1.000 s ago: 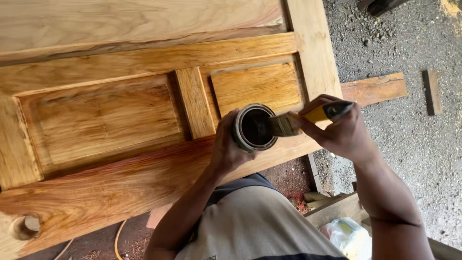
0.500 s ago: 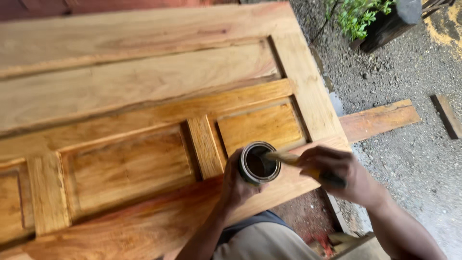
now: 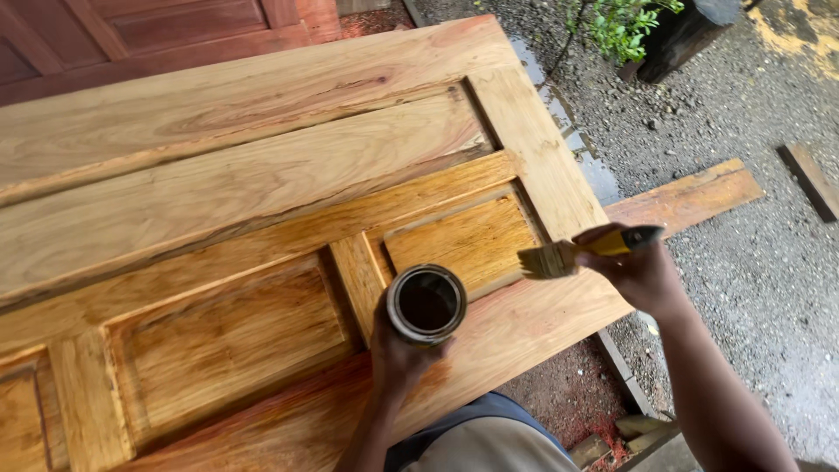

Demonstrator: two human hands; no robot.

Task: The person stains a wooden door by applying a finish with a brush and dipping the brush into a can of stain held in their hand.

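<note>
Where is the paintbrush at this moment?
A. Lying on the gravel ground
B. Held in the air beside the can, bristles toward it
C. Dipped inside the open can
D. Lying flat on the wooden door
B: the right hand holds the paintbrush above the wooden door, its bristles clear of the open can gripped by the left hand.

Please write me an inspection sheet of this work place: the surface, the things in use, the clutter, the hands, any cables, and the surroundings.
Surface: panelled wooden door lying flat; near part darker and glossy, far part paler and dull.
Things in use: open round can with dark liquid; brush with yellow handle, bristles near the can, over the door.
Clutter: loose plank and small wood strip on the ground; wood scraps by the door's edge.
Hands: left hand holds the can; right hand holds the brush.
Cables: nothing seen.
Surroundings: wet gravel ground, green plant, reddish-brown door behind.
</note>
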